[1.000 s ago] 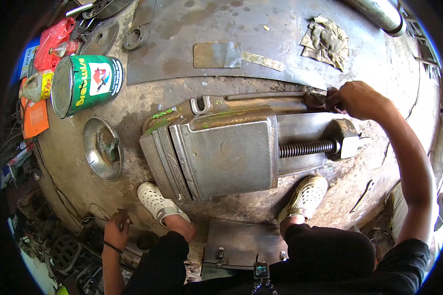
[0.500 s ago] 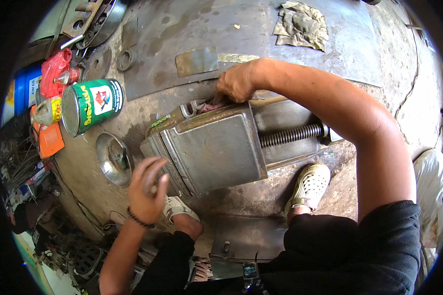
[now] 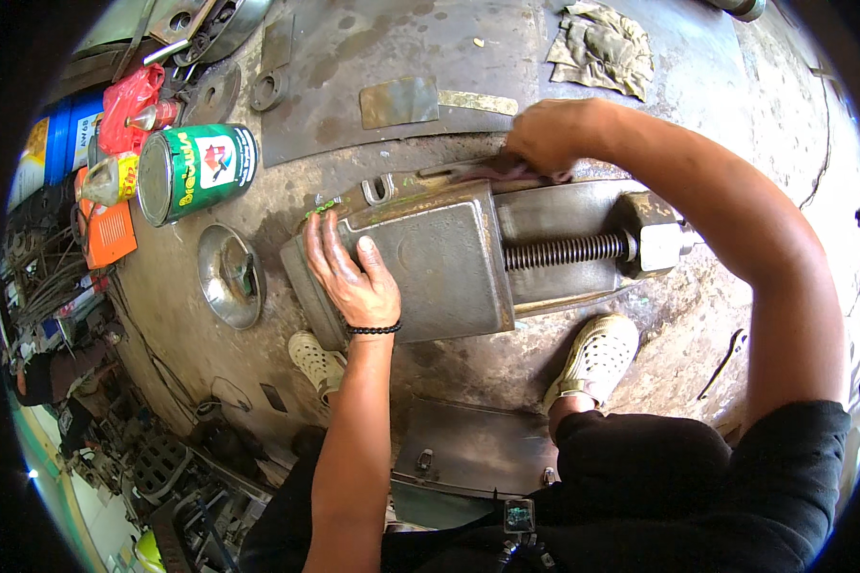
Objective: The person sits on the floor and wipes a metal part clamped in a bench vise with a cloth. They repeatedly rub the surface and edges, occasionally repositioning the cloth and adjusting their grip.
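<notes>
Machine vise [image 3: 420, 277] lying on the floor [image 3: 492, 377]. The left grip [image 3: 355, 286] rests spread on its top, holding nothing; the right grip [image 3: 549, 134] is closed on a bunched reddish cloth [image 3: 518, 172] at the far side. Good wiping probably needs 2 things: even pressure lengthwise along the ledge, and knuckles clear of metal edges.

The right hand [image 3: 549, 134] partly hides a cloth [image 3: 518, 173].

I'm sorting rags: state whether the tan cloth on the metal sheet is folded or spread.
Spread loosely, crumpled: the tan cloth shows creases and uneven edges.
</notes>
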A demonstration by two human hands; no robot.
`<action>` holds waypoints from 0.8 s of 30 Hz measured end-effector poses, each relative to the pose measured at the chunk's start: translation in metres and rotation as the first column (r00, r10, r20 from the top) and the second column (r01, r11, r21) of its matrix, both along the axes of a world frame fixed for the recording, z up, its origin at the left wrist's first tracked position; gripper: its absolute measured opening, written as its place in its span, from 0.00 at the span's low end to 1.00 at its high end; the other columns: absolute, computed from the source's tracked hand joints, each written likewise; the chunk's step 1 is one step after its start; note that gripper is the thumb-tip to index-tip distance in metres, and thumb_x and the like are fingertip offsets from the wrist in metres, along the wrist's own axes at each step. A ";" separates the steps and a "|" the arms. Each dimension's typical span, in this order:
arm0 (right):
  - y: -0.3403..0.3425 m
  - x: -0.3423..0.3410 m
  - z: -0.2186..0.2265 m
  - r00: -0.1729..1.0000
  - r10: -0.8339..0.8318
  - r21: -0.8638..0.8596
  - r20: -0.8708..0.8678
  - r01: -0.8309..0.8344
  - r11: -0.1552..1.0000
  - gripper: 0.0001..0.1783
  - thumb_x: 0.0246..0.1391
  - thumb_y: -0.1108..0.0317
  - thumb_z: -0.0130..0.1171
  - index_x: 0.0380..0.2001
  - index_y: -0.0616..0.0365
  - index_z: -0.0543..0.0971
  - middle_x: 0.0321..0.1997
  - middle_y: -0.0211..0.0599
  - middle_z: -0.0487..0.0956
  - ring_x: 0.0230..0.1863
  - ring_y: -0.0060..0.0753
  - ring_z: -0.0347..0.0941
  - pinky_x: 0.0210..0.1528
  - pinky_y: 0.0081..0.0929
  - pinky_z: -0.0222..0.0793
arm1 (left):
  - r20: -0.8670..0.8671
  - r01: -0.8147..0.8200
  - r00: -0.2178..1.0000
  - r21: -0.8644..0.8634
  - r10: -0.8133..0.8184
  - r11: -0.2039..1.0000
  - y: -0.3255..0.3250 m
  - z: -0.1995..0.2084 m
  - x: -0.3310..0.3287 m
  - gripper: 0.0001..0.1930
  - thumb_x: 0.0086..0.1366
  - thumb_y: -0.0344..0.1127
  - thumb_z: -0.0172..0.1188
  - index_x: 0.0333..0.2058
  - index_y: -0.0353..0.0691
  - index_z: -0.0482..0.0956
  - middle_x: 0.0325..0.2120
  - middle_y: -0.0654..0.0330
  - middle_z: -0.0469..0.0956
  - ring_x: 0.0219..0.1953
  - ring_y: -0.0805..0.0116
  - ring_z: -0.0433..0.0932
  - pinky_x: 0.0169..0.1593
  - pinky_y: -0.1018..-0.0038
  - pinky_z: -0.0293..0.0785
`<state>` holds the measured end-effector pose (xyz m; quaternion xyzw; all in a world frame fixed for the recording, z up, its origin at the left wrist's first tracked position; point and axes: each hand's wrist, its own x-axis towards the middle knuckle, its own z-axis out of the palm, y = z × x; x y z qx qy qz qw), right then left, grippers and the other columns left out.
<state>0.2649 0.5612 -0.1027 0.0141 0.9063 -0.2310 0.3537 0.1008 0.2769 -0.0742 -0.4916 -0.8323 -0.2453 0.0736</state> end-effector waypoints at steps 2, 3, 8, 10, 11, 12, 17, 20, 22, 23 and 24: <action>0.001 0.025 0.015 0.999 -0.022 0.082 0.027 0.020 0.996 0.15 0.47 0.73 0.62 0.41 0.55 0.84 0.37 0.48 0.84 0.40 0.50 0.81 0.42 0.44 0.75 | 0.023 0.012 1.000 0.014 -0.012 1.000 0.001 0.000 0.001 0.25 0.75 0.44 0.47 0.60 0.28 0.66 0.63 0.40 0.62 0.66 0.43 0.61 0.66 0.52 0.59; 0.004 0.040 0.022 0.999 -0.043 0.123 -0.006 0.044 0.991 0.14 0.46 0.72 0.63 0.39 0.54 0.85 0.36 0.48 0.84 0.40 0.50 0.81 0.42 0.44 0.76 | 0.030 0.015 0.999 0.027 -0.016 1.000 0.002 0.000 0.005 0.25 0.75 0.44 0.47 0.61 0.28 0.66 0.63 0.40 0.61 0.66 0.43 0.61 0.66 0.52 0.58; 0.028 0.105 0.039 0.930 -0.310 0.170 0.196 0.279 0.945 0.14 0.50 0.72 0.57 0.40 0.56 0.85 0.35 0.50 0.84 0.36 0.50 0.82 0.43 0.41 0.77 | 0.014 0.038 0.999 0.037 -0.039 0.999 0.009 0.005 0.024 0.23 0.70 0.38 0.53 0.58 0.28 0.68 0.62 0.40 0.62 0.66 0.38 0.61 0.67 0.48 0.58; 0.032 0.120 0.044 0.862 -0.494 -0.036 0.118 0.501 0.865 0.15 0.53 0.69 0.55 0.42 0.58 0.85 0.36 0.50 0.84 0.37 0.49 0.82 0.43 0.41 0.77 | 0.043 0.115 0.992 0.023 -0.116 0.993 0.016 0.003 0.033 0.24 0.70 0.39 0.54 0.58 0.27 0.68 0.62 0.38 0.62 0.66 0.38 0.60 0.67 0.48 0.58; 0.034 0.122 0.049 0.865 -0.501 -0.116 -0.027 0.495 0.861 0.16 0.54 0.67 0.56 0.43 0.59 0.84 0.36 0.50 0.84 0.37 0.48 0.82 0.43 0.41 0.77 | 0.064 0.128 0.990 0.009 -0.128 0.992 0.019 0.002 0.037 0.24 0.70 0.39 0.54 0.58 0.27 0.68 0.62 0.38 0.62 0.66 0.38 0.60 0.67 0.48 0.58; 0.034 0.121 0.055 0.834 -0.529 -0.177 -0.156 0.503 0.846 0.17 0.57 0.61 0.57 0.44 0.58 0.85 0.36 0.48 0.85 0.37 0.47 0.82 0.43 0.41 0.77 | 0.131 0.143 0.981 0.015 -0.144 0.990 0.023 -0.001 0.042 0.24 0.71 0.40 0.54 0.58 0.27 0.68 0.63 0.37 0.61 0.66 0.37 0.60 0.67 0.49 0.59; 0.028 0.047 0.075 0.821 -0.553 -0.507 0.138 0.539 0.673 0.20 0.57 0.64 0.55 0.51 0.57 0.82 0.42 0.47 0.85 0.36 0.43 0.81 0.47 0.40 0.76 | 0.070 0.160 0.984 0.034 -0.162 0.987 0.033 -0.006 0.049 0.23 0.71 0.40 0.52 0.58 0.29 0.69 0.62 0.38 0.62 0.64 0.38 0.63 0.66 0.49 0.60; 0.004 -0.013 0.038 0.957 -0.237 -0.292 -0.165 0.182 0.939 0.22 0.56 0.65 0.55 0.54 0.58 0.79 0.45 0.47 0.84 0.37 0.44 0.81 0.46 0.39 0.77 | 0.047 0.174 0.984 -0.025 -0.172 0.984 0.033 -0.005 0.049 0.23 0.71 0.39 0.51 0.58 0.29 0.69 0.62 0.38 0.62 0.64 0.38 0.63 0.65 0.49 0.60; -0.002 -0.019 0.007 0.951 -0.128 -0.139 -0.282 0.091 0.986 0.24 0.55 0.66 0.56 0.55 0.59 0.77 0.48 0.48 0.83 0.39 0.47 0.81 0.45 0.40 0.78 | 0.052 0.172 0.984 -0.036 -0.170 0.984 0.034 -0.005 0.049 0.22 0.71 0.39 0.51 0.58 0.29 0.70 0.62 0.38 0.62 0.64 0.38 0.63 0.65 0.49 0.61; -0.003 -0.018 -0.005 0.959 -0.110 -0.102 -0.260 0.086 0.991 0.24 0.54 0.67 0.56 0.55 0.60 0.77 0.49 0.48 0.82 0.40 0.49 0.81 0.45 0.40 0.78 | 0.052 0.171 0.984 -0.030 -0.170 0.985 0.034 -0.005 0.049 0.22 0.71 0.39 0.51 0.57 0.29 0.70 0.62 0.39 0.62 0.64 0.38 0.63 0.65 0.49 0.61; -0.003 -0.015 -0.014 0.971 -0.086 -0.051 -0.221 0.077 0.996 0.25 0.52 0.68 0.57 0.55 0.61 0.76 0.50 0.49 0.82 0.41 0.51 0.81 0.45 0.41 0.78 | 0.049 0.171 0.984 -0.026 -0.170 0.985 0.034 -0.005 0.049 0.22 0.71 0.39 0.51 0.57 0.29 0.70 0.62 0.39 0.62 0.64 0.38 0.63 0.65 0.50 0.61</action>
